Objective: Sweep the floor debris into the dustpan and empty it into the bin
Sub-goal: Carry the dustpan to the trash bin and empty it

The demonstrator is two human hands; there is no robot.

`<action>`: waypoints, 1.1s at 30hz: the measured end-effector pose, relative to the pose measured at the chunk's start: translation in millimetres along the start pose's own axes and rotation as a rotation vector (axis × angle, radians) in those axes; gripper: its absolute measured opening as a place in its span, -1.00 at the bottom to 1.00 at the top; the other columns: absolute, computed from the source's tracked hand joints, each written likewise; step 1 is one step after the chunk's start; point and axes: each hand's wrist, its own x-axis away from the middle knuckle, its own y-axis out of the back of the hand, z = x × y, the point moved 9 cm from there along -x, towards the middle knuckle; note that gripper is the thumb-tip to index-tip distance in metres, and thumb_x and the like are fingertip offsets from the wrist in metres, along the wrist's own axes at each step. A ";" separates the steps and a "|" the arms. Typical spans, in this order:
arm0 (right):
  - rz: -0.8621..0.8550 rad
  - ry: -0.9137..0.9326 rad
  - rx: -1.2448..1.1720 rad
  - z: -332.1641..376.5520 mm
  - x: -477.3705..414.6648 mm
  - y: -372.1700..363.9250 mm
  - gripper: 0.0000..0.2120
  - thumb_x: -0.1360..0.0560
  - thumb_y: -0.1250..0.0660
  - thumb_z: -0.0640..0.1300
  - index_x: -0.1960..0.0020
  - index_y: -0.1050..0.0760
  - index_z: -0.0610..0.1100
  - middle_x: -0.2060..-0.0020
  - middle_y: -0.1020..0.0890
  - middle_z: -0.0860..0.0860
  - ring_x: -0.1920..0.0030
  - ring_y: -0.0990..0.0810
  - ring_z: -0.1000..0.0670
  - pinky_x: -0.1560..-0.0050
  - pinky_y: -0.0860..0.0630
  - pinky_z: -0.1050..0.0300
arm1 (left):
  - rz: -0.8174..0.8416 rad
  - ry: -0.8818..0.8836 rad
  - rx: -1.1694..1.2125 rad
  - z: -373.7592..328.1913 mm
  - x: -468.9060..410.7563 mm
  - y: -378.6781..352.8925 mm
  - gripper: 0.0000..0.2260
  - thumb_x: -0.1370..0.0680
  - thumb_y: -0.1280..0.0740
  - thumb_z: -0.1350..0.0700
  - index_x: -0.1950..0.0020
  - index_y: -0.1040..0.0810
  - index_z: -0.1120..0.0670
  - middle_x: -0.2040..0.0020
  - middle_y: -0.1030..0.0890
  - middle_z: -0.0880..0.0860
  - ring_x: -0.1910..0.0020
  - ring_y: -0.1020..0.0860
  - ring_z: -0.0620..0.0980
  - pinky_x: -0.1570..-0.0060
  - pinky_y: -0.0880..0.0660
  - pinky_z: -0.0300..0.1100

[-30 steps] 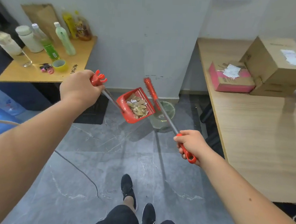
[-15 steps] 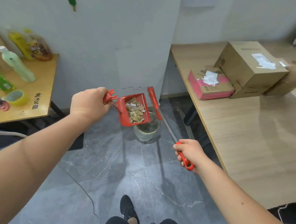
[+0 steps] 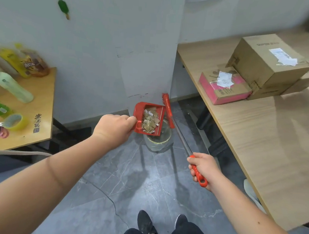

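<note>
Fingers of the left hand (image 3: 115,127) curl round the handle of the red plastic dustpan (image 3: 140,114), which holds paper scraps (image 3: 150,121) over the clear round bin (image 3: 157,143). The right hand (image 3: 204,166) clasps the red-handled broom (image 3: 168,112). A second ago the pan hung left of the bin.

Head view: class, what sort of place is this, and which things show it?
Probably an office or workroom: cardboard boxes on a long wooden desk, drink bottles on a side table.
</note>
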 end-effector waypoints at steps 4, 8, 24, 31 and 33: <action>-0.006 -0.020 -0.031 -6.0 -5.8 8.9 -0.54 -0.57 -0.31 -0.32 -0.45 -0.36 -0.21 0.35 -0.51 -0.15 0.51 -0.43 0.01 0.55 -0.32 0.23 | 0.082 -0.110 -0.043 -30.5 -3.8 -12.8 -0.72 -0.29 -0.61 0.15 0.28 -0.50 0.05 0.47 -0.50 -0.02 0.56 -0.53 0.08 0.45 -0.13 -0.23; 0.002 -0.053 -0.061 -12.7 -7.0 14.1 -0.50 -0.57 -0.31 -0.32 -0.48 -0.32 -0.19 0.37 -0.50 -0.14 0.54 -0.42 0.03 0.58 -0.30 0.26 | 0.124 -0.238 -0.062 -70.6 -5.6 -22.4 -0.71 -0.18 -0.57 0.26 0.24 -0.54 0.05 0.47 -0.49 -0.02 0.57 -0.52 0.05 0.46 -0.18 -0.21; 0.080 -0.078 -0.111 -26.9 -2.8 19.7 -0.82 -0.57 -0.28 -0.36 0.11 -0.42 -0.11 0.38 -0.45 -0.13 0.51 -0.40 0.02 0.53 -0.25 0.23 | 0.257 -0.297 -0.175 -113.2 -7.2 -27.9 -0.77 -0.48 -0.32 0.25 -0.09 -0.51 0.02 0.19 -0.60 -0.03 0.24 -0.63 0.07 0.33 -0.26 -0.12; 0.094 -0.073 -0.139 -26.5 -1.2 20.7 -0.79 -0.56 -0.31 -0.36 -0.07 -0.43 -0.09 0.38 -0.48 -0.13 0.51 -0.42 0.02 0.56 -0.28 0.24 | 0.217 -0.266 -0.165 -107.7 -8.1 -11.7 -0.81 -0.38 -0.45 0.21 0.09 -0.57 -0.01 0.38 -0.53 -0.06 0.44 -0.56 0.04 0.39 -0.16 -0.16; 0.098 -0.065 -0.143 -24.4 0.2 20.7 -0.69 -0.56 -0.30 -0.35 -0.20 -0.37 -0.05 0.37 -0.48 -0.14 0.51 -0.42 0.02 0.56 -0.28 0.24 | 0.199 -0.257 -0.159 -103.6 -10.8 -7.0 -0.80 -0.32 -0.51 0.20 0.15 -0.56 -0.01 0.43 -0.49 -0.06 0.49 -0.53 0.04 0.42 -0.15 -0.18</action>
